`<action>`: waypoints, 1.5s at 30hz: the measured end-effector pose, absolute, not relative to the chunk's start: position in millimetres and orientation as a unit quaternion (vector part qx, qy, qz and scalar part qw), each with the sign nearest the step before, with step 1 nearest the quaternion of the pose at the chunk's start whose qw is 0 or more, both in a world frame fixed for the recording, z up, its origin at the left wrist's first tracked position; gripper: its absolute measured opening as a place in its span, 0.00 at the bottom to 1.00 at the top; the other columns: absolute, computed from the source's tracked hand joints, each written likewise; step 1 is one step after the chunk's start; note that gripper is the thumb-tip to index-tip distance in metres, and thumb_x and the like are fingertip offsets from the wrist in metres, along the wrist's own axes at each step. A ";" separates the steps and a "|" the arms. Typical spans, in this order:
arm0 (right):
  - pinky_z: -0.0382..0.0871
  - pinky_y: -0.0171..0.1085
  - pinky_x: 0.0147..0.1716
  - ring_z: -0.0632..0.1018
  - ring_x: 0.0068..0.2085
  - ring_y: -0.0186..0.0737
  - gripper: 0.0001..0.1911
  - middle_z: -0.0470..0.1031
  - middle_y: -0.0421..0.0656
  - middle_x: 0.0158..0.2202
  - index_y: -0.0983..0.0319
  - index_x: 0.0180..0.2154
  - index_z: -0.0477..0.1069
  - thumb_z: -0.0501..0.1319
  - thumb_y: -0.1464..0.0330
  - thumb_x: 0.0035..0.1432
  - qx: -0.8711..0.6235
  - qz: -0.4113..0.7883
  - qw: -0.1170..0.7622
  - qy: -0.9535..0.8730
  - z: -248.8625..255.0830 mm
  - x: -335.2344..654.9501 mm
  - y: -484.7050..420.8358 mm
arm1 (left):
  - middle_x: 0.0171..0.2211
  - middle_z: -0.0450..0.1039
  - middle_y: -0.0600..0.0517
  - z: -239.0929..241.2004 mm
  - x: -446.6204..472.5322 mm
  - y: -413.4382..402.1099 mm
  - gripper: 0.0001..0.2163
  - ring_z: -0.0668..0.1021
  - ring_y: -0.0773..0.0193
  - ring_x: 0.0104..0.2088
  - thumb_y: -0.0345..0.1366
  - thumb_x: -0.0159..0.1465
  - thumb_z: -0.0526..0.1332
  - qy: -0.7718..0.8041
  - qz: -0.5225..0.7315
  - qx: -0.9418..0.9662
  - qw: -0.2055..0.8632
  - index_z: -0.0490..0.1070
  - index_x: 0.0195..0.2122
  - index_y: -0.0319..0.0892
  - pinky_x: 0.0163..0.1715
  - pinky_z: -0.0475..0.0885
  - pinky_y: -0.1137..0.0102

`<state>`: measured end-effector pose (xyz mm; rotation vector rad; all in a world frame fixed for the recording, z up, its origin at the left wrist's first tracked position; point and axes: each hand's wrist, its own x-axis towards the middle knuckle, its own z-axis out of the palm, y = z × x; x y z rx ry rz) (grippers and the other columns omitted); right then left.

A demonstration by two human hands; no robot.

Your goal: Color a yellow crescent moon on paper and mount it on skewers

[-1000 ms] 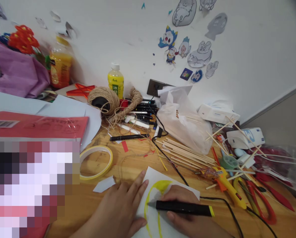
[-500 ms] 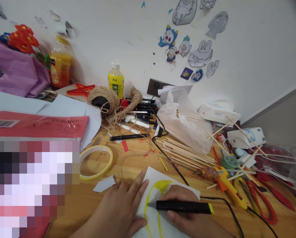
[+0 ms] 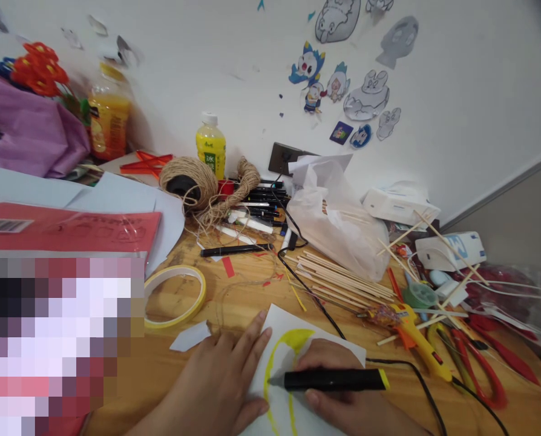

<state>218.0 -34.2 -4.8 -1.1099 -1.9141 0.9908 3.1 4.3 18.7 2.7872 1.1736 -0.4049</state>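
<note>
A sheet of white paper (image 3: pixel 279 324) lies at the front of the wooden table, bearing a curved yellow outline with its upper tip filled in yellow. Flat on the table and the paper's left edge, my left hand (image 3: pixel 220 369) has its fingers stretched out and holds nothing. My right hand (image 3: pixel 331 363) rests on the paper, its fingers closed around a black marker (image 3: pixel 334 379) with a yellow end. The marker's tip points left, at the left line of the yellow outline. A small white paper scrap (image 3: pixel 191 336) sits beside my left hand.
A roll of yellow tape (image 3: pixel 202 297) lies at left. Wooden sticks (image 3: pixel 343 278), a yellow glue gun (image 3: pixel 422 348) and red-handled scissors (image 3: pixel 479 369) spread to the right, with a black cable near the paper. Behind stand twine (image 3: pixel 193 175), several markers and a yellow drink bottle (image 3: pixel 210 148).
The marker tip has shifted very slightly down along the left yellow line. My left hand stays in place on the paper.
</note>
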 end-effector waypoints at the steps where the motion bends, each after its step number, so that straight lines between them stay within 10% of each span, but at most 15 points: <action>1: 0.68 0.36 0.34 0.76 0.34 0.40 0.14 0.78 0.44 0.32 0.60 0.40 0.74 0.58 0.57 0.61 -0.429 0.376 0.352 -0.742 -4.7 218.0 -34.1 | 0.66 0.46 0.41 18.7 3.1 4.6 0.30 0.76 0.48 0.45 0.39 0.61 0.60 0.384 -0.133 0.913 0.046 0.55 0.64 0.45 0.41 0.75 0.55; 45: 0.68 0.37 0.35 0.75 0.34 0.40 0.16 0.76 0.44 0.33 0.60 0.39 0.75 0.58 0.55 0.62 -0.427 0.407 0.333 -0.736 -5.9 221.1 -34.9 | 0.67 0.45 0.40 14.1 1.5 5.7 0.30 0.75 0.47 0.46 0.36 0.60 0.57 0.375 -0.142 0.914 0.060 0.54 0.65 0.42 0.41 0.74 0.54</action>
